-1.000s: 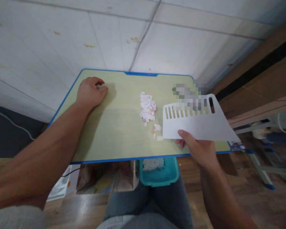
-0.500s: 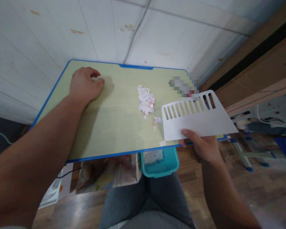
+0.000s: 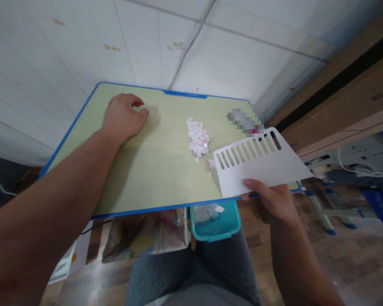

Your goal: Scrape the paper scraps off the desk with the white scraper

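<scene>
While the left hand (image 3: 124,115) rests half-curled and empty on the table (image 3: 159,174), the right hand (image 3: 274,200) pinches the scraper (image 3: 258,170) by its edge near the scraps (image 3: 198,139).

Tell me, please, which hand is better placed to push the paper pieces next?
Probably the right hand: it holds the white slotted scraper, whose left end is close to the paper pieces. The left hand holds nothing visible and rests apart from them, toward the table's far left corner.
</scene>
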Motion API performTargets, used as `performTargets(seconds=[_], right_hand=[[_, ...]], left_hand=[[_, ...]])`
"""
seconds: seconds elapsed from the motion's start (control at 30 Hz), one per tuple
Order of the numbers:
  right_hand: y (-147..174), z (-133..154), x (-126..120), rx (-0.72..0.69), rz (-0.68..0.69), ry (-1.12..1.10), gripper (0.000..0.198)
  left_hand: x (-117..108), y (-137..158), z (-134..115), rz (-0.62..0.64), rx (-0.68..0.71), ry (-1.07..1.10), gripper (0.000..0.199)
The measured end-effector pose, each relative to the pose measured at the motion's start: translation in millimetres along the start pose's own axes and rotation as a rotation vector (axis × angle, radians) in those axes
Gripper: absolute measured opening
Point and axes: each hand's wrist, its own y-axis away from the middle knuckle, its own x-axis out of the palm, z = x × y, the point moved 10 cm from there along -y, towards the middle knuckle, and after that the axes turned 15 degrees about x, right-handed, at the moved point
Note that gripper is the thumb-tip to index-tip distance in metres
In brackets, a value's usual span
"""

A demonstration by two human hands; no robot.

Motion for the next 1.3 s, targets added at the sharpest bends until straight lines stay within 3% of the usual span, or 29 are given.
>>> performTargets(seconds=[0.2,0.33,0.77,0.87,1.0,1.13,1.3], right_hand=[[-19,15,-2,-0.045,-0.229,-0.019,0.036],[-25,12,5,-0.041,-0.242,0.014,0.031],[-2,8,-16,-0.047,-0.284,0.106,0.035],[4,6,-19,-0.059,-0.281,0.078,0.032],[6,0,-9,-0.022,-0.174,0.058,0.027],[6,0,-12,-0.014,-0.215,-0.023,0.022],[4,1,-12,-0.042,-0.208,0.011,0.035]], left_hand=[[1,0,1,0.011,-0.022,0.010,0.046],[0,0,0,0.007,-0.023,0.027,0.045],[-1,-1,1,0.013,-0.042,0.045,0.040],[-1,-1,1,0.020,-0.045,0.030,0.043],[-1,-1,2,0.014,-0.039,0.025,0.041],[0,-1,3,0.004,-0.026,0.020,0.040],[1,-2,7,-0.006,-0.010,0.020,0.041]])
